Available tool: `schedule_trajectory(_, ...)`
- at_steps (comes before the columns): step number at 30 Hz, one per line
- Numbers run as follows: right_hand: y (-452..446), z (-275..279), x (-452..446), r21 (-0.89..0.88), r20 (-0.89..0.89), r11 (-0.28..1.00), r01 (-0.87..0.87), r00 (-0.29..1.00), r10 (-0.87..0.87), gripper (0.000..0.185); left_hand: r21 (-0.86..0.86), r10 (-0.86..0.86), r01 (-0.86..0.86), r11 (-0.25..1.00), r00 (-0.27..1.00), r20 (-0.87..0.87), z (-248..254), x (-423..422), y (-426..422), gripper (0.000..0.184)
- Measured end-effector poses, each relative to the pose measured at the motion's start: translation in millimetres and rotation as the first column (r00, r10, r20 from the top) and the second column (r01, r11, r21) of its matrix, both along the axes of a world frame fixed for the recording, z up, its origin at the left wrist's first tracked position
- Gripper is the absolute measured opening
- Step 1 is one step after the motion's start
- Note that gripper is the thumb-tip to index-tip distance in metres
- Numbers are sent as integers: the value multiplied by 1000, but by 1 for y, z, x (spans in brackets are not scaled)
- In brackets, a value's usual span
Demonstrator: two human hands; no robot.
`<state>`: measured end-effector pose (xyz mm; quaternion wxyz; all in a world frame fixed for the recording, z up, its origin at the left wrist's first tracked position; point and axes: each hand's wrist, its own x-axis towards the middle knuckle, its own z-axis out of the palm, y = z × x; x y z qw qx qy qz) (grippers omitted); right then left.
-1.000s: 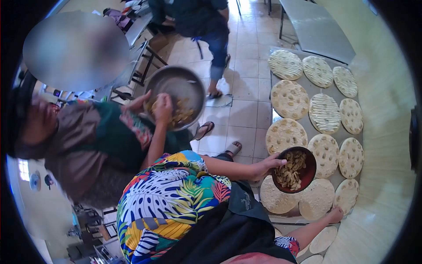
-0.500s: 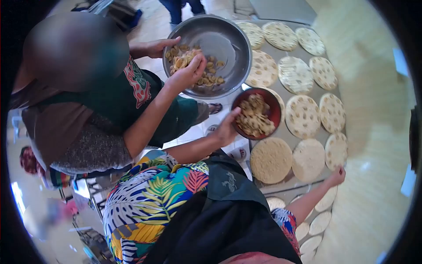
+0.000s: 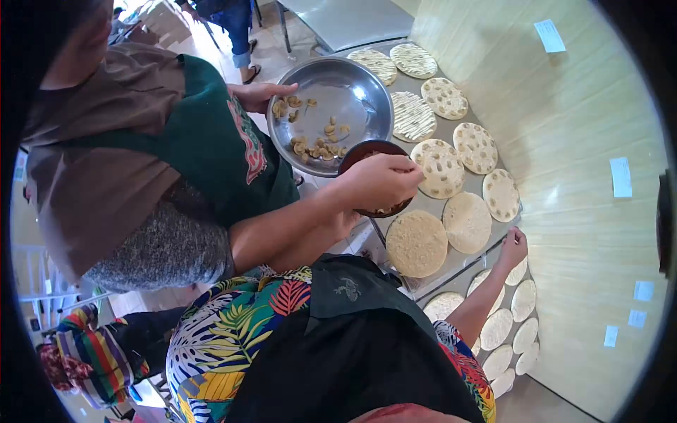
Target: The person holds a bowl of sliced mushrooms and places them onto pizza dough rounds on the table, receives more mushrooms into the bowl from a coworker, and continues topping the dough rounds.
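My left hand (image 3: 344, 225) holds a dark red bowl (image 3: 367, 149) from below, mostly hidden by a co-worker's forearm. The co-worker's hand (image 3: 384, 182) is over that bowl, covering most of its contents. Beside it, the co-worker's other hand grips a metal bowl (image 3: 356, 106) with brown pieces in it. My right hand (image 3: 517, 244) has its fingers curled together near the wall, just below a round dough piece (image 3: 501, 195) dotted with toppings; whether it holds anything is hidden. Two rounds, one speckled (image 3: 416, 243) and one pale (image 3: 468, 222), lie between my hands.
Further rounds, some striped (image 3: 413, 117) and some dotted (image 3: 477, 148), lie on the large tray (image 3: 451, 130). A second tray with several plain rounds (image 3: 497, 328) is at the lower right. A wooden wall (image 3: 571, 134) borders the trays. Another person's legs (image 3: 238, 35) show at the top.
The co-worker's hand has moved from the metal bowl to over the red bowl. Both bowls appear further left, and the view has shifted. My right hand stays curled near the wall.
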<state>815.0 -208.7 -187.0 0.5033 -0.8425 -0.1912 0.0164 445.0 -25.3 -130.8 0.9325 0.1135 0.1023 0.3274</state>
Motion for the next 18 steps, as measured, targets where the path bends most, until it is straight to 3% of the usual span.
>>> schedule_trajectory(4, 11, 31, -48, 40, 5, 998, -58, 998, 58, 14, -18, -448, 459, 888, 874, 190, -26, -4, 14, 43)
schedule_trajectory(5, 14, 36, -60, 38, 10, 998, -48, 999, 48, 14, -24, -467, 477, 878, 868, 172, -34, -10, 12, 41)
schedule_trajectory(7, 18, 37, -86, 130, 31, 965, -228, 974, 226, 12, -36, -403, 406, 913, 913, 56, -55, -23, 1, 38)
schedule_trajectory(8, 21, 38, -100, 128, 32, 968, -218, 976, 215, 12, -6, -141, 141, 990, 983, -118, -59, -32, -11, 51)
schedule_trajectory(9, 26, 41, -114, 148, 25, 943, -298, 954, 298, 11, 88, 123, -100, 991, 938, -325, -63, -41, -23, 65)
schedule_trajectory(14, 50, 69, -192, 132, 66, 847, -514, 858, 510, 10, 136, 132, -88, 987, 926, -353, -74, -51, -26, 75)
schedule_trajectory(17, 59, 84, -226, 147, 71, 758, -635, 771, 632, 12, 113, 88, -49, 992, 925, -369, -83, -56, -23, 72)
schedule_trajectory(18, 61, 90, -235, 81, 95, 729, -679, 734, 673, 12, 109, 83, -45, 993, 925, -370, -85, -57, -22, 72)
